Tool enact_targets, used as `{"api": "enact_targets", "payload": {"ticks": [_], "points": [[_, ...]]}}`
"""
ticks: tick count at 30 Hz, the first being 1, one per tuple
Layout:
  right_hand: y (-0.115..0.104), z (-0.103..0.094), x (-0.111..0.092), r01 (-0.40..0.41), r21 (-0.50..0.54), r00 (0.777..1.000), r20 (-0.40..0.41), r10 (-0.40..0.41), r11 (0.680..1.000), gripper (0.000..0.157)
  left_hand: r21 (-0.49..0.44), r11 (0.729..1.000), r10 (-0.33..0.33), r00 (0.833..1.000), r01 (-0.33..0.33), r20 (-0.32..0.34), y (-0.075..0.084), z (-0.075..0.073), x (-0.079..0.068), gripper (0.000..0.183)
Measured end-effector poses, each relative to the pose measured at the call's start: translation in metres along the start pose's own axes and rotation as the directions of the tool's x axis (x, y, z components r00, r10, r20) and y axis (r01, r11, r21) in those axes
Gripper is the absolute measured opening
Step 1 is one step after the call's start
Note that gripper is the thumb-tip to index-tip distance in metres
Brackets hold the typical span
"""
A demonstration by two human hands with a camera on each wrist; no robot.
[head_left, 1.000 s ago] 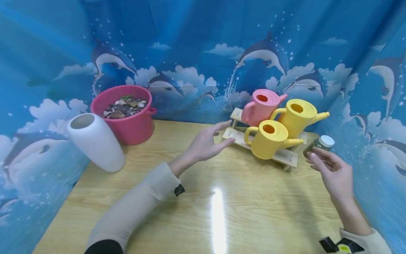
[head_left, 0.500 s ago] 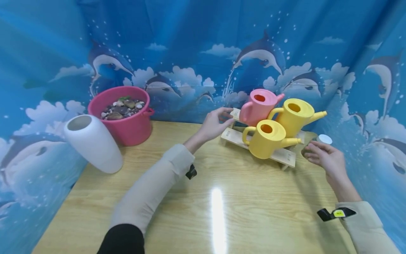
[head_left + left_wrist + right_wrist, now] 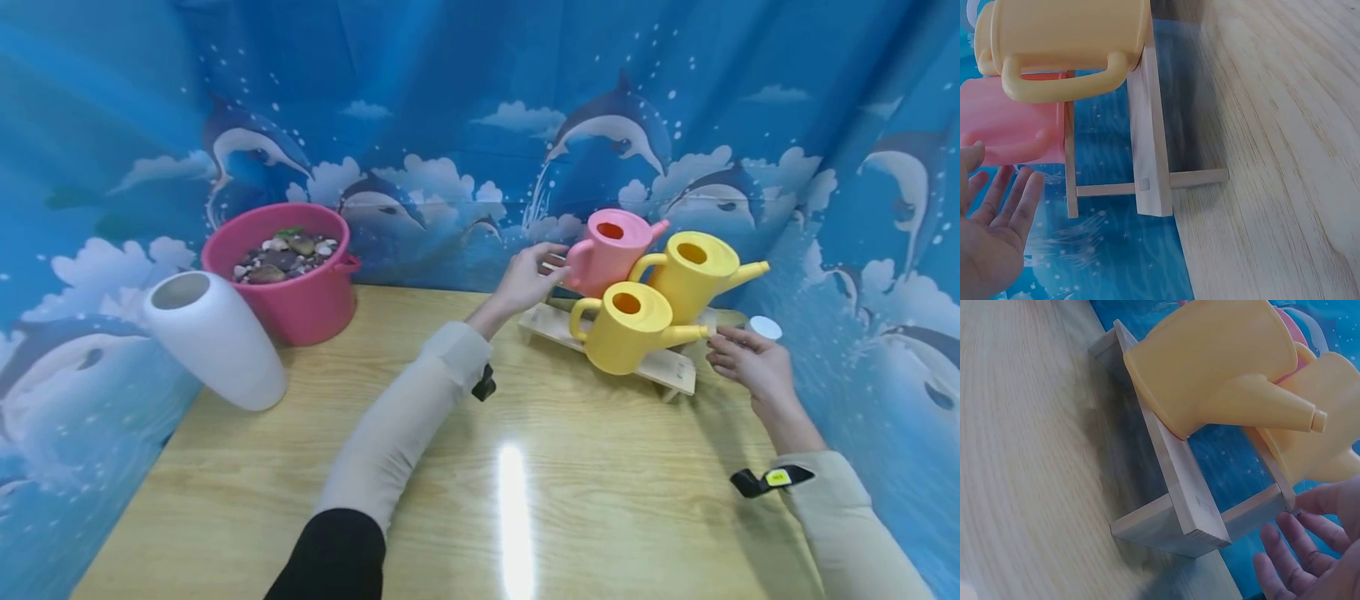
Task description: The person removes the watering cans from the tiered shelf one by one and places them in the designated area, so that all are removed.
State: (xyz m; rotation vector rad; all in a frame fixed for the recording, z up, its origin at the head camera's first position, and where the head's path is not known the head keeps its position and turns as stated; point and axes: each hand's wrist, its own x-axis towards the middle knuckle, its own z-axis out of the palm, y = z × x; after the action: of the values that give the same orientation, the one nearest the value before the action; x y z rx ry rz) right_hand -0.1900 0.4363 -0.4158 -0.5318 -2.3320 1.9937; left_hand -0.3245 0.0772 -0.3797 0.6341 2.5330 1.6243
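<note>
A two-step wooden stand (image 3: 551,323) bears three watering cans. The pink watering can (image 3: 609,260) and one yellow watering can (image 3: 686,292) are on the upper step, and another yellow watering can (image 3: 617,343) is on the lower one. My left hand (image 3: 527,277) is beside the pink can's handle at the stand's upper left end, fingers loosely extended; in the left wrist view this hand (image 3: 997,234) holds nothing. At the stand's right end, my right hand (image 3: 756,367) has its fingers spread. The right wrist view puts its fingertips (image 3: 1310,501) at the upper plank's end, contact unclear.
Behind the right hand, a white-lidded jar (image 3: 764,327) is mostly hidden. On the left, a pink bucket (image 3: 318,308) of stones and a tilted white vase (image 3: 217,342) stand on the wooden table (image 3: 420,517). A dolphin-print curtain (image 3: 435,100) closes off the back and sides.
My left hand has moved right and slightly up, to the pink can's handle. My right hand has moved left from the jar to the stand's right end. The cans stay put.
</note>
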Motion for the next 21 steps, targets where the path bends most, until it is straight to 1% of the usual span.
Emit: {"api": "enact_targets", "payload": {"ticks": [3, 6, 9, 13, 14, 17, 21], "points": [[0.000, 0.000, 0.001, 0.006, 0.003, 1.000, -0.004, -0.006, 1.000, 0.023, -0.010, 1.000, -0.009, 1.000, 0.009, 0.002, -0.001, 0.004, 0.004, 0.044], [0.000, 0.001, 0.002, -0.001, -0.006, 1.000, -0.010, 0.001, 1.000, 0.021, -0.023, 1.000, -0.019, 1.000, 0.019, 0.008, -0.002, 0.007, 0.008, 0.041], [0.000, 0.001, 0.001, -0.003, -0.034, 1.000, -0.015, 0.003, 0.999, 0.030, -0.047, 0.999, -0.024, 1.000, 0.024, 0.018, -0.002, 0.009, 0.010, 0.036], [0.000, 0.003, 0.001, 0.009, -0.093, 1.000, -0.021, -0.011, 0.996, 0.055, -0.071, 0.997, -0.026, 0.999, 0.027, 0.019, 0.000, 0.007, 0.009, 0.029], [0.000, 0.003, 0.001, 0.007, -0.102, 1.000, -0.027, -0.010, 0.995, 0.058, -0.072, 0.997, -0.028, 0.999, 0.030, 0.025, 0.001, 0.006, 0.008, 0.028], [-0.001, 0.004, 0.001, -0.001, -0.112, 0.999, -0.044, -0.004, 0.994, 0.061, -0.056, 0.998, -0.026, 0.999, 0.029, 0.043, 0.003, 0.001, 0.004, 0.027], [-0.001, 0.004, 0.001, -0.008, -0.112, 0.998, -0.061, 0.001, 0.994, 0.062, -0.058, 0.998, 0.026, 0.999, -0.023, 0.045, 0.000, -0.009, -0.004, 0.027]]}}
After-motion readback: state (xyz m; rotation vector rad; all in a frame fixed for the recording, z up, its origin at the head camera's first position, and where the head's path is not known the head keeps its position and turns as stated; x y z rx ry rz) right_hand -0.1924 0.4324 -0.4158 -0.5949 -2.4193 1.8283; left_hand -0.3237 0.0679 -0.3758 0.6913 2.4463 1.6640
